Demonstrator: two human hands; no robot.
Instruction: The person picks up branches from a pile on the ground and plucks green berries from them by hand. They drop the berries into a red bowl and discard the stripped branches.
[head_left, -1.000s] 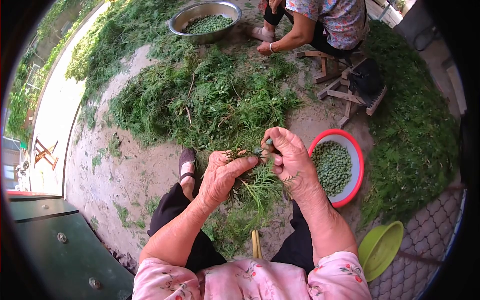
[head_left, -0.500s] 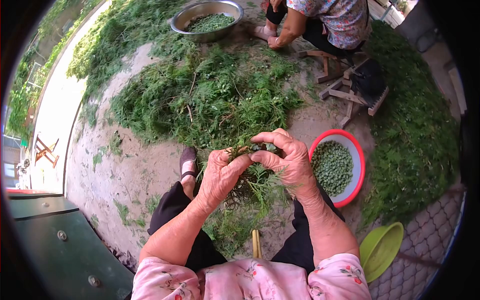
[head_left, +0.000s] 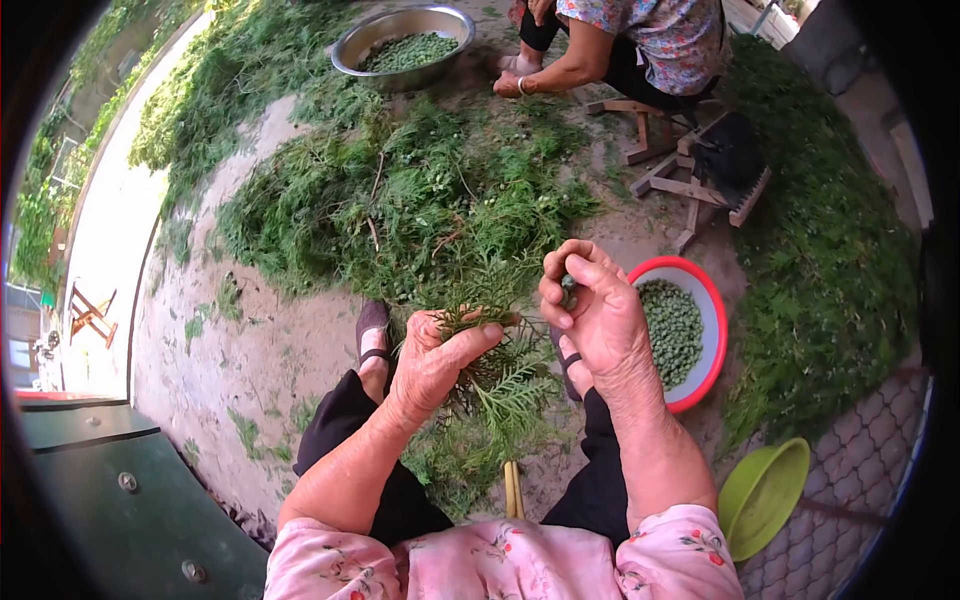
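Observation:
My left hand (head_left: 440,365) is closed around a leafy cypress-like sprig (head_left: 510,400), whose feathery green fronds hang out below the thumb. To its right and slightly higher, my right hand (head_left: 608,315) is raised with curled fingers, pinching a small green cone (head_left: 568,290) by the thumb; whether more cones are in the palm is hidden. The two hands are apart. Just beyond the right hand stands a red-rimmed basin (head_left: 722,335), partly filled with many small green cones (head_left: 672,338). A heap of cut branches (head_left: 400,195) lies on the ground ahead.
A person (head_left: 650,45) sits on a low wooden stool at the upper right, near a metal bowl (head_left: 400,78) of green cones. Another wooden stool (head_left: 690,190) stands behind them. A yellow-green basin (head_left: 765,505) leans at lower right. More greenery (head_left: 820,270) covers the right side.
My right hand has drawn away from the sprig and turned palm-inward, with a green cone in its fingers. My left hand keeps hold of the sprig.

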